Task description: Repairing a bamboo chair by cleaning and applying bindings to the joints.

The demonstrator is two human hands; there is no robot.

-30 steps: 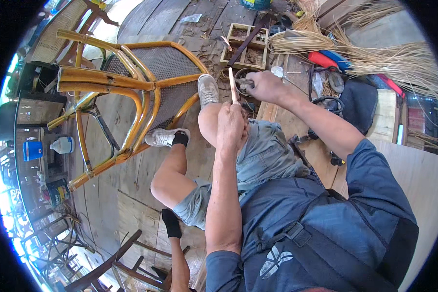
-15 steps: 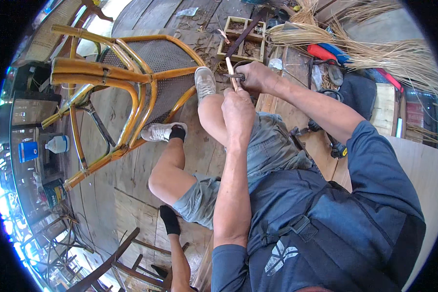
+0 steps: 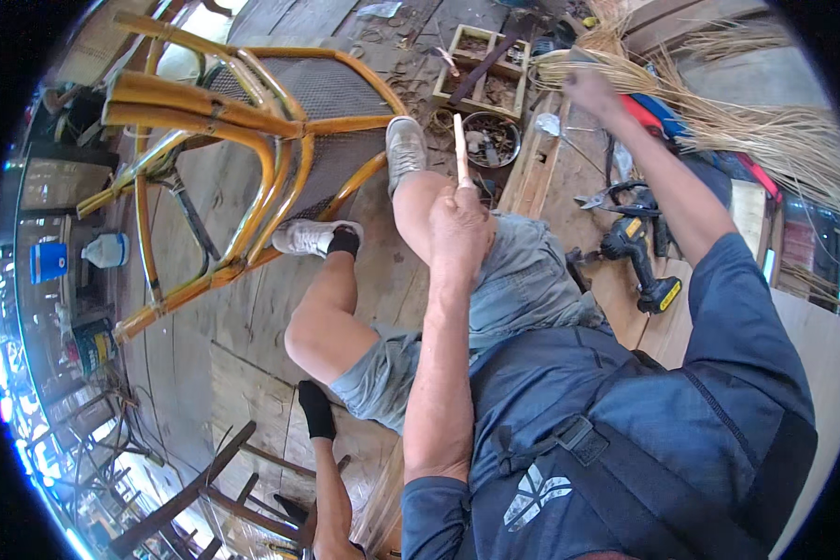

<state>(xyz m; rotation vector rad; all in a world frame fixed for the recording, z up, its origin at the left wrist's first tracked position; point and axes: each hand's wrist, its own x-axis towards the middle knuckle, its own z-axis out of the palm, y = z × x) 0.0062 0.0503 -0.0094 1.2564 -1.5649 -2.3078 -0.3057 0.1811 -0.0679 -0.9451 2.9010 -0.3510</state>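
Left hand (image 3: 460,227) by right knee, fingers wrapped round pale stick (image 3: 460,154), free end poking up past fist, beside bowl (image 3: 497,167) of scraps. Right hand (image 3: 595,96) out at arm's length by strands (image 3: 751,119); blurred from where I stand, cannot tell if fingers open or closed. Box (image 3: 474,104) beyond bowl, drill (image 3: 631,245) on person's right. Chair (image 3: 210,105) at left, 2 shoes (image 3: 405,154) near it.

The right hand (image 3: 592,93) is blurred; the left hand (image 3: 459,226) hides the stick (image 3: 461,147) partly.
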